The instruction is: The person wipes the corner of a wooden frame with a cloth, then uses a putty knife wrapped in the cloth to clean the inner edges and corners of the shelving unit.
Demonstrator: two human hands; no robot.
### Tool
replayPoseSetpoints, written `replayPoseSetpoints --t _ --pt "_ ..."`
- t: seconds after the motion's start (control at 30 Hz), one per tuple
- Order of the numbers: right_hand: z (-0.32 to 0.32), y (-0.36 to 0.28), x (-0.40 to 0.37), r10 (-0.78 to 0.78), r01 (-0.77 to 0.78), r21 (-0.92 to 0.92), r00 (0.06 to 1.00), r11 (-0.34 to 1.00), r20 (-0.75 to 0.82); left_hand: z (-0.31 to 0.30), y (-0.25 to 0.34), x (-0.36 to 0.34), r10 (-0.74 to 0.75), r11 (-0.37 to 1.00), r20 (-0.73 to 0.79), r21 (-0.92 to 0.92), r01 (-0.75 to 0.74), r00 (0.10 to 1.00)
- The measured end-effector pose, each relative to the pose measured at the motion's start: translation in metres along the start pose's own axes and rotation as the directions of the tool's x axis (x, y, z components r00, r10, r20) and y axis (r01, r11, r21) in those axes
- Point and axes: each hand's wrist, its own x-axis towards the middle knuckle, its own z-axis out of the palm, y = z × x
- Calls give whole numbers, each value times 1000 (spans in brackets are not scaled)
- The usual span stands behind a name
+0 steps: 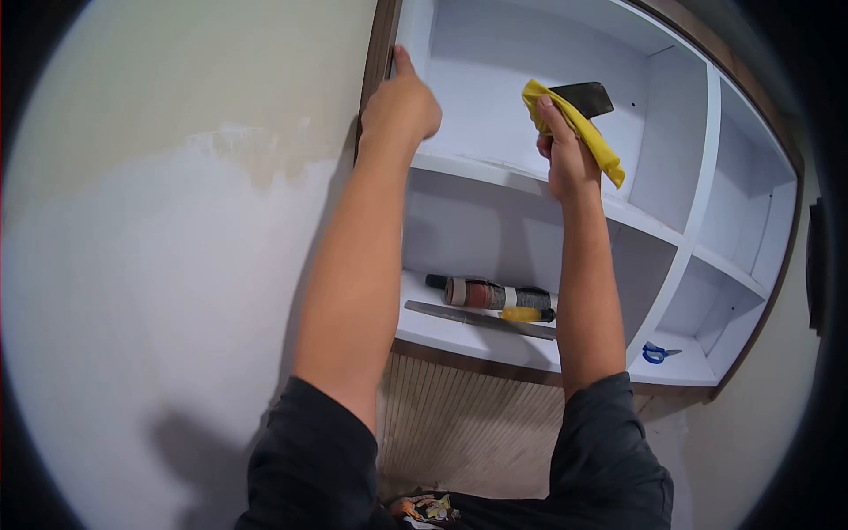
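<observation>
My left hand (pixel 402 108) reaches up to the brown left edge (pixel 378 75) of a white shelf unit. Its index finger is stretched out and touches that edge, while the other fingers curl in; nothing shows in it. In front of the upper compartment, my right hand (pixel 570 157) is closed round a folded yellow cloth (pixel 587 141). A dark, flat, roughly rectangular piece (pixel 585 99) sticks out behind the cloth on the right; its kind, and how it is held, I cannot make out.
On the lower shelf lie a rolled dark bundle (pixel 495 294), a yellow-handled tool (pixel 523 314) and a long flat grey strip (pixel 468 319). Blue-handled scissors (pixel 655 354) lie in the lower right compartment. A patchily coated wall (pixel 203 230) stands left, and ribbed panelling (pixel 468 415) is below.
</observation>
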Motion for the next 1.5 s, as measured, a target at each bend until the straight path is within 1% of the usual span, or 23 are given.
replayPoseSetpoints --t 0.17,0.3,0.33,0.37,0.43,0.5,0.57,0.63,0.77,0.8,0.87,0.9,0.93,1.03,1.07,1.1,1.13,1.2,1.3,1.33,1.43,1.47,1.5 --pt "47 3 5 73 -68 -54 994 996 83 33 -34 -51 -10 1000 32 -25 11 999" --pt "95 3 15 34 9 -236 984 972 177 47 -58 -89 -21 996 76 -88 27 997" --pt "103 8 21 14 36 -236 978 971 208 56 -72 -101 44 993 27 -113 -41 999" --pt "112 5 22 29 23 -270 982 963 188 64 -85 -116 107 985 -25 -134 -110 994" --pt "125 0 23 61 -11 -338 988 941 140 63 -95 -155 49 961 14 -275 -43 999" --pt "133 11 34 -23 81 -316 983 945 183 74 -116 -190 67 910 15 -411 -54 998" --pt "140 20 39 -79 137 -316 979 939 190 76 -127 -220 4 879 110 -474 49 994" --pt "142 24 34 -191 254 -333 959 908 212 86 -140 -246 14 873 122 -484 48 992" --pt "140 43 21 -361 456 -454 889 766 283 89 -154 -283 -1 830 178 -548 100 984" --pt "137 33 7 -145 236 -395 958 888 248 86 -155 -291 -4 820 222 -558 130 975" --pt "139 30 13 -134 204 -362 969 909 209 79 -156 -301 -11 800 300 -570 189 954" --pt "142 28 17 -127 188 -345 973 920 192 77 -156 -303 5 802 286 -574 167 958" --pt "144 25 23 -204 264 -372 960 890 194 76 -157 -304 21 804 272 -577 145 962" --pt "152 39 46 -351 380 -312 925 871 146 75 -159 -307 50 779 218 -620 98 975" --pt "152 44 44 -506 533 -404 843 744 181 75 -160 -309 55 762 198 -641 87 979" --pt "147 52 36 -494 531 -451 844 718 207 72 -159 -309 63 757 189 -649 77 980" --pt "141 61 26 -516 570 -457 819 682 251 64 -156 -310 67 751 182 -656 70 981" --pt "129 63 2 -355 458 -461 887 760 296 58 -155 -315 80 744 170 -666 55 982" --pt "135 46 11 -236 305 -470 951 828 200 56 -156 -318 97 733 159 -679 38 983" --pt "138 38 17 -205 258 -371 963 892 176 57 -155 -318 94 726 161 -686 43 982" --pt "148 44 48 -406 438 -441 898 783 171 61 -158 -317 92 710 164 -702 51 982" --pt "150 44 51 -419 448 -401 893 799 162 62 -160 -316 91 706 166 -706 54 982" --pt "149 47 50 -448 481 -416 876 772 181 60 -161 -316 82 710 172 -701 63 982"
